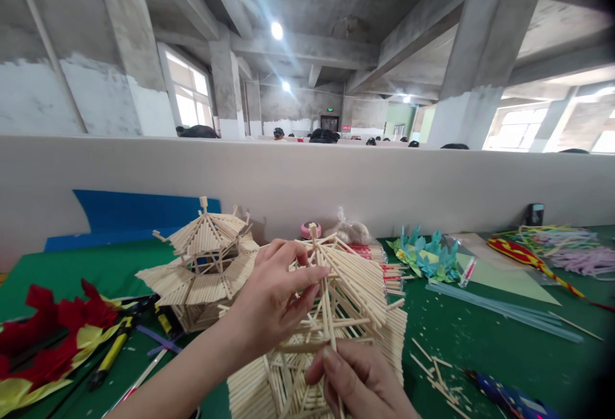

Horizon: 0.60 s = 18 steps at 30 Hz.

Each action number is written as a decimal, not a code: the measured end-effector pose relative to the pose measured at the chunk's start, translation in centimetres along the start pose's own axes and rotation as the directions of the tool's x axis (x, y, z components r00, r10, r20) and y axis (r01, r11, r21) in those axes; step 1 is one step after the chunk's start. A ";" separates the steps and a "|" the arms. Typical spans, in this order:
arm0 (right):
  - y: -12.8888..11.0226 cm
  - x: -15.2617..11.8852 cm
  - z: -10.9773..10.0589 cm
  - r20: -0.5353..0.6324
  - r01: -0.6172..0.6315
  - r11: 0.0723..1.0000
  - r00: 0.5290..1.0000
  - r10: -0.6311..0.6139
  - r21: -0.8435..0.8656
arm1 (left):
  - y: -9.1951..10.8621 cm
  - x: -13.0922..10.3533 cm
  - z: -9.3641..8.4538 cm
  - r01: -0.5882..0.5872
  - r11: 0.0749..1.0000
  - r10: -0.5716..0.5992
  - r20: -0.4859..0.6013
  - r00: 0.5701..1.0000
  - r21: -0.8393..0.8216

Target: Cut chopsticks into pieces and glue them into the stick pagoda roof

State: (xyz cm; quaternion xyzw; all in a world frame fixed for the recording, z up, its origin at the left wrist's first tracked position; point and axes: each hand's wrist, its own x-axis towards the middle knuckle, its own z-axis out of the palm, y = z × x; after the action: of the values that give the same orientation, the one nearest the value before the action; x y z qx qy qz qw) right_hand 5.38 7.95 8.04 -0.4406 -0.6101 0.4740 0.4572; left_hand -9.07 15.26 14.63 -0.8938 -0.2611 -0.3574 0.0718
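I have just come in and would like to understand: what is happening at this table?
A person is working with both hands on a wooden-stick model. The right hand grips one thin stick by its lower part; the left hand is near its upper part, by the roof's peak. The roof is closely covered on its right, with open gaps on the near side. A second model stands to the left.

The pavilion model of thin wooden sticks (394,339) is pale beige, its roof (358,275) striped by parallel sticks. The flat table (480,345) is deep green; the pointed-petal flower cluster (442,259) is turquoise with yellow patches.
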 end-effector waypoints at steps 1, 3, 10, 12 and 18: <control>0.0 0.0 0.0 0.007 0.001 1.000 1.000 -0.001 -0.002 | 0.0 0.0 0.0 0.000 1.000 0.000 -0.002 1.000 0.000; 0.0 0.0 -0.1 0.019 -0.007 1.000 1.000 0.007 -0.005 | -0.1 -0.1 0.1 -0.004 1.000 0.004 -0.010 1.000 -0.002; 0.3 0.1 -0.2 0.032 -0.033 0.999 0.999 0.033 0.001 | -0.1 -0.1 0.1 -0.013 1.000 0.013 -0.012 1.000 0.014; 0.4 0.0 -0.1 0.017 -0.037 0.999 0.999 0.037 0.009 | -0.1 0.0 -0.1 -0.041 0.999 0.041 0.017 0.999 0.027; 0.7 0.1 -0.3 0.017 -0.023 1.000 1.000 0.023 -0.011 | 0.1 0.1 -0.6 -0.131 0.990 0.124 0.120 0.985 0.052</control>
State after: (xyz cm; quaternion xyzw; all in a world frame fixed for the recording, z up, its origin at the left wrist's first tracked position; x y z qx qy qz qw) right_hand 5.72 8.19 7.42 -0.4460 -0.6114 0.4798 0.4440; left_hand -9.35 14.98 15.14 -0.9256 -0.2176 -0.2912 0.1059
